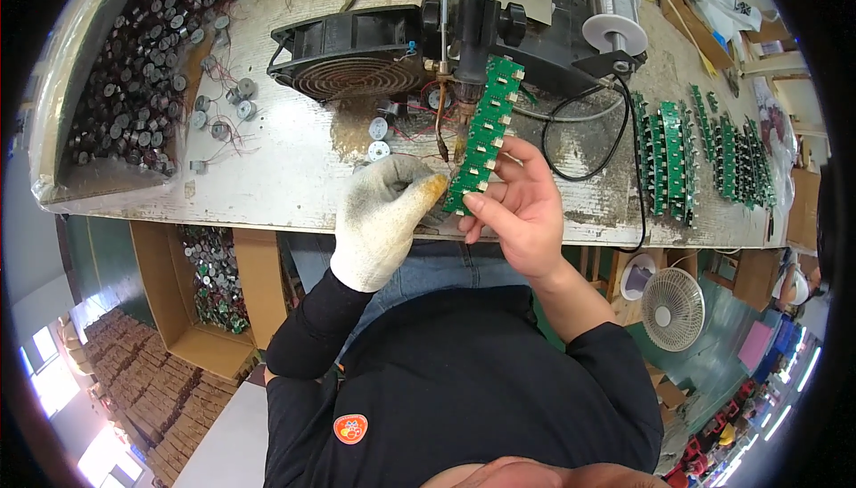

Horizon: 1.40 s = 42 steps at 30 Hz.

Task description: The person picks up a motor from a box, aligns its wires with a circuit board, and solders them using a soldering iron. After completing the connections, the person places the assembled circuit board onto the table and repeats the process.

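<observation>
A long green circuit board strip (493, 122) with small pale connectors slants up from the table edge, gripped at its lower part between the thumb and fingers of my bare right hand (524, 207). My left hand (379, 211), in a white glove with a stained thumb tip, is closed in a pinch against the strip's lower left end. Whatever sits in that pinch is hidden by the glove. Just above my left fingertips ends a thin copper-coloured tube (440, 122) of the soldering stand (475, 33). Small round motors (379, 128) with thin wires lie beyond my left hand.
A black fan (348, 55) stands behind the motors. At the left is a tray (174, 186) heaped with motors. A solder spool (613, 6) sits at the back right, above a looping black cable (571, 176). More board strips (669, 158) stand in rows at the right.
</observation>
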Motion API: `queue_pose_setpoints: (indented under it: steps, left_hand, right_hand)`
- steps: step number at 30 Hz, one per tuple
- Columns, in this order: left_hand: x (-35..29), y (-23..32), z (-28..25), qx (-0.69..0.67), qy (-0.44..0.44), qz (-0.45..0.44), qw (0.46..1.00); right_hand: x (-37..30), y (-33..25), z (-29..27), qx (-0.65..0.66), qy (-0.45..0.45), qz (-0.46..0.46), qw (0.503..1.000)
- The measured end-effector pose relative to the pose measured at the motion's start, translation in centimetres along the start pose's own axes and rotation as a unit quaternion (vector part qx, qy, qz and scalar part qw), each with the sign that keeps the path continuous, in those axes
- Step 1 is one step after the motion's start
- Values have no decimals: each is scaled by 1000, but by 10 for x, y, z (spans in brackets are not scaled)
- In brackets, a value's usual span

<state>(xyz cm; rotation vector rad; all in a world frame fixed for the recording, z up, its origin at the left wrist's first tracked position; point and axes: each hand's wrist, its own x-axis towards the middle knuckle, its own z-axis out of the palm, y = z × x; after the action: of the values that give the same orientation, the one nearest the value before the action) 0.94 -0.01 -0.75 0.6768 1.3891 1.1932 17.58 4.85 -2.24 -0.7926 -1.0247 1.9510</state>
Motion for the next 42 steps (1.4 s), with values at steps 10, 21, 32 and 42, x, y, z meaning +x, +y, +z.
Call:
queue_pose_setpoints:
  steps: [10, 21, 32, 42]
  left_hand:
    - [-3, 8, 8, 28, 24, 10, 999]
    - [-5, -3, 8, 53, 49, 34, 997]
    - [-8, -12, -46, 191, 195, 182, 945]
    - [1, 31, -165, 571, 395, 197, 692]
  right_hand:
    - [0, -3, 2, 17, 4, -8, 1000]
    - [-2, 1, 1, -7, -1, -17, 1000]
    - [-2, 9, -5, -29, 27, -36, 999]
    - [-2, 12, -10, -71, 36, -50, 996]
